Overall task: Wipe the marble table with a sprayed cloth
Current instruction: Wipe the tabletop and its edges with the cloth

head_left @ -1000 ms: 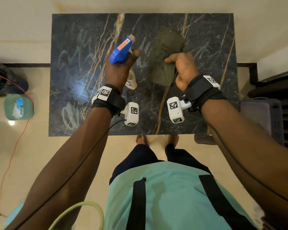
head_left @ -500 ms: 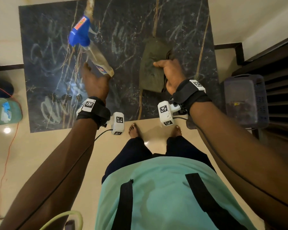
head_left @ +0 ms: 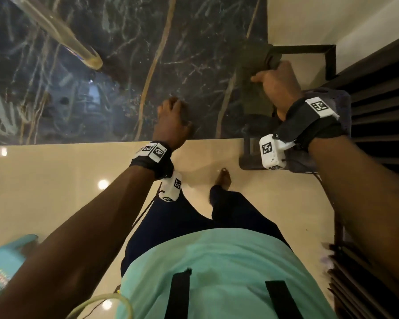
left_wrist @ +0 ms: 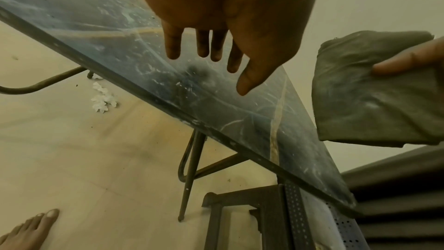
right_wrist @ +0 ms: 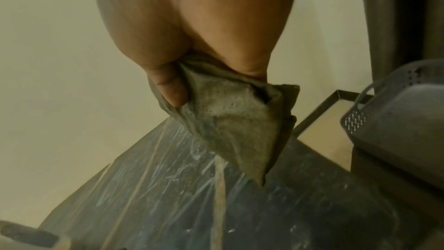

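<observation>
Right hand [head_left: 278,88]: thumb and fingers [right_wrist: 171,90] clamped on folded cloth [right_wrist: 230,126], held above counter [head_left: 171,54] corner. Left hand [left_wrist: 223,16] empty, fingers apart, extended over counter. Spray bottle [head_left: 62,35] lies on counter; contents indiscernible.

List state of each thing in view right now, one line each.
left hand: empty, fingers straight, above the table's near edge
right hand: grips the cloth
cloth: folded, held up off the marble
spray bottle: lying on its side on the table
marble table: streaked with white smears
grey basket: beside the table's right end
</observation>
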Demonstrator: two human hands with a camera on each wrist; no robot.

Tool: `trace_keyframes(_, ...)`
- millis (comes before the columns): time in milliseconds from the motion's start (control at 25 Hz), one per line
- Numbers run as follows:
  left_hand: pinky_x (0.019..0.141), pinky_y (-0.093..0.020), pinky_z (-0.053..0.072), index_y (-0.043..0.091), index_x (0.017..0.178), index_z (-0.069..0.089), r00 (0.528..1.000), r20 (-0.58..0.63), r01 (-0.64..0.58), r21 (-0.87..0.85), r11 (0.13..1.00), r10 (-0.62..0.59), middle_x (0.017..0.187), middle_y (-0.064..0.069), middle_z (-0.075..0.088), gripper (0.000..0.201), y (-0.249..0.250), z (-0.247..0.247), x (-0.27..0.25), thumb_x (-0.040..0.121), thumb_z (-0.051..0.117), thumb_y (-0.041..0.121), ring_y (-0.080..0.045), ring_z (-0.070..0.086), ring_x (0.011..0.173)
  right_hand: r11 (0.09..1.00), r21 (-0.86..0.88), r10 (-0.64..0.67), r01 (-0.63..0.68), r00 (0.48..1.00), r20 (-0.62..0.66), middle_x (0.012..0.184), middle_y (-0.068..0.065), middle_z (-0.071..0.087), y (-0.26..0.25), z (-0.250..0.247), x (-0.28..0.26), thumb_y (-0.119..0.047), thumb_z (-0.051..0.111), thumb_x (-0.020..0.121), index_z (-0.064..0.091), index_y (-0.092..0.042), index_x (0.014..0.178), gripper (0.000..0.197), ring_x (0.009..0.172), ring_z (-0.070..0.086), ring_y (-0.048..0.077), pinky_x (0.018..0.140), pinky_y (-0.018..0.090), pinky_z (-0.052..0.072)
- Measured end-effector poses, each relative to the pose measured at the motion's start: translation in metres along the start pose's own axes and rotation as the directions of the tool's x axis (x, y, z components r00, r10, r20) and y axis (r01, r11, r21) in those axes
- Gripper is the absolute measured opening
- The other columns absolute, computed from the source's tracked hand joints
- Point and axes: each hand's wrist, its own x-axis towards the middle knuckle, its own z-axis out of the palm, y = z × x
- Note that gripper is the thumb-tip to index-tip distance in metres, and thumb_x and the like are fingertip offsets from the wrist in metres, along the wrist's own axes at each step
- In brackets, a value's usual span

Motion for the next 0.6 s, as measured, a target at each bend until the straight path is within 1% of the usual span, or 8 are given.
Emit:
trace_keyframes(80, 0.116, -0.055, 0.038, 0.014, 0.149, 0.046, 0.999, 0.035, 0.021, 0.062, 0.998, -0.023, 0.164, -0.01, 0.025, 0.068, 0.007, 0.01, 0.004, 0.09, 0.074, 0.035, -0.035, 0.026, 0.149, 0.95, -0.312, -0.039, 0.03, 0.999, -0.024, 0.108, 0.007, 0.071, 0.0, -0.016, -0.002, -0.023, 0.065, 0.079, 0.067, -0.009, 0.108, 0.032, 0.1, 0.066, 0.027, 0.091, 0.041, 0.054)
trace_keyframes(160, 0.116, -0.067, 0.032, 0.016, 0.154, 0.039, 0.997, 0.065, 0.044, 0.111, 0.993, -0.051, 0.17, -0.006, 0.014, 0.077, 0.012, 0.016, 0.007, 0.09, 0.074, 0.04, -0.035, 0.015, 0.155, 0.84, -0.525, -0.129, 0.134, 0.991, 0.047, 0.107, 0.014, 0.068, 0.013, -0.014, -0.014, -0.017, 0.057, 0.088, 0.066, -0.008, 0.106, 0.022, 0.1, 0.063, 0.033, 0.083, 0.038, 0.05)
trace_keyframes(240, 0.115, -0.073, 0.027, 0.017, 0.157, 0.034, 0.994, 0.077, 0.07, 0.144, 0.987, -0.082, 0.171, -0.004, 0.009, 0.083, 0.017, 0.018, 0.009, 0.089, 0.075, 0.042, -0.034, 0.009, 0.157, 0.76, -0.591, -0.195, 0.27, 0.962, 0.189, 0.111, 0.017, 0.068, 0.037, -0.003, -0.029, -0.01, 0.051, 0.088, 0.068, -0.015, 0.107, 0.026, 0.104, 0.062, 0.038, 0.083, 0.039, 0.05)
trace_keyframes(320, 0.114, -0.077, 0.023, 0.016, 0.16, 0.027, 0.991, 0.068, 0.101, 0.155, 0.983, -0.113, 0.172, -0.001, 0.008, 0.093, 0.018, 0.022, 0.01, 0.087, 0.077, 0.045, -0.031, 0.009, 0.157, 0.682, -0.648, -0.153, 0.339, 0.932, 0.327, 0.138, 0.012, 0.058, 0.076, 0.012, -0.037, -0.006, 0.048, 0.086, 0.059, -0.022, 0.133, 0.05, 0.129, 0.05, 0.036, 0.103, 0.048, 0.044)
trace_keyframes(360, 0.114, -0.077, 0.021, 0.015, 0.162, 0.023, 0.99, 0.059, 0.115, 0.151, 0.982, -0.125, 0.172, 0.001, 0.009, 0.099, 0.016, 0.023, 0.01, 0.086, 0.077, 0.046, -0.029, 0.01, 0.157, 0.628, -0.69, -0.136, 0.36, 0.924, 0.358, 0.153, 0.008, 0.043, 0.094, 0.02, -0.042, -0.005, 0.047, 0.087, 0.049, -0.026, 0.145, 0.062, 0.143, 0.034, 0.034, 0.112, 0.054, 0.034)
trace_keyframes(440, 0.114, -0.079, 0.019, 0.015, 0.164, 0.018, 0.99, 0.049, 0.127, 0.139, 0.982, -0.135, 0.171, 0.004, 0.009, 0.105, 0.011, 0.024, 0.009, 0.085, 0.077, 0.05, -0.027, 0.012, 0.156, 0.513, -0.759, -0.169, 0.401, 0.914, 0.368, 0.166, 0.003, 0.019, 0.125, 0.028, -0.052, -0.003, 0.048, 0.086, 0.035, -0.028, 0.154, 0.073, 0.153, 0.007, 0.031, 0.115, 0.063, 0.02)
trace_keyframes(520, 0.113, -0.08, 0.02, 0.016, 0.164, 0.017, 0.992, 0.043, 0.115, 0.143, 0.983, -0.122, 0.171, 0.006, 0.007, 0.105, 0.007, 0.026, 0.01, 0.085, 0.077, 0.053, -0.026, 0.011, 0.157, 0.431, -0.798, -0.239, 0.422, 0.906, 0.35, 0.167, 0.003, 0.012, 0.15, 0.029, -0.062, -0.002, 0.05, 0.083, 0.033, -0.027, 0.155, 0.077, 0.154, 0.0, 0.032, 0.114, 0.067, 0.019)
trace_keyframes(600, 0.112, -0.081, 0.02, 0.018, 0.164, 0.018, 0.992, 0.043, 0.107, 0.155, 0.982, -0.115, 0.172, 0.008, 0.006, 0.104, 0.004, 0.027, 0.011, 0.085, 0.076, 0.054, -0.024, 0.01, 0.157, 0.393, -0.817, -0.267, 0.421, 0.903, 0.336, 0.167, 0.005, 0.01, 0.162, 0.031, -0.069, -0.002, 0.051, 0.082, 0.031, -0.025, 0.156, 0.08, 0.154, -0.001, 0.033, 0.113, 0.068, 0.019)
